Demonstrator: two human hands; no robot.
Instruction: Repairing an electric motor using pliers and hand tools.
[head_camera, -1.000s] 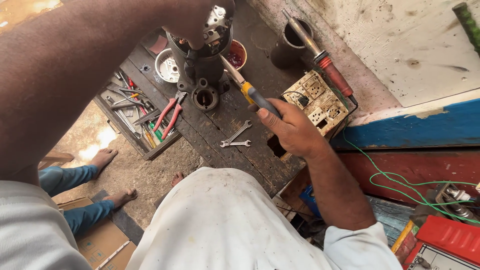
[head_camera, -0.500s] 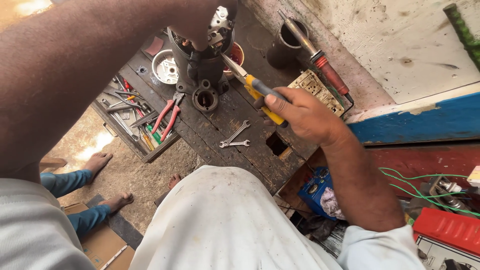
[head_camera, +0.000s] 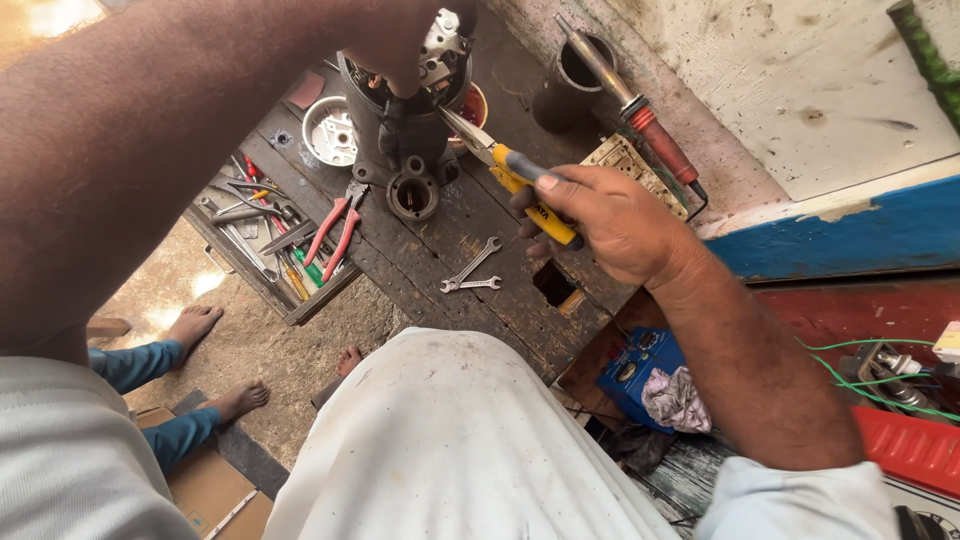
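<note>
The right hand (head_camera: 610, 220) grips yellow-handled pliers (head_camera: 500, 165), two spanners (head_camera: 470, 272) on the tabletop (head_camera: 440, 240) just below it. Beyond, the pliers' tips reach the motor (head_camera: 405, 130), which the left hand (head_camera: 400, 45) clasps from above (fingers partly out of view).

Two spanners (head_camera: 472, 272) lie on the bench near red-handled pliers (head_camera: 335, 224) and a soldering iron (head_camera: 630, 103).

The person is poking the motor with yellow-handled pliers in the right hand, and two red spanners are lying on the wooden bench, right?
Nearly. The spanners on the wooden bench are bare silver metal, not red; the head view shows it. The red-handled tool is a pair of pliers farther left. The right hand does hold yellow-handled pliers to the motor.
</note>
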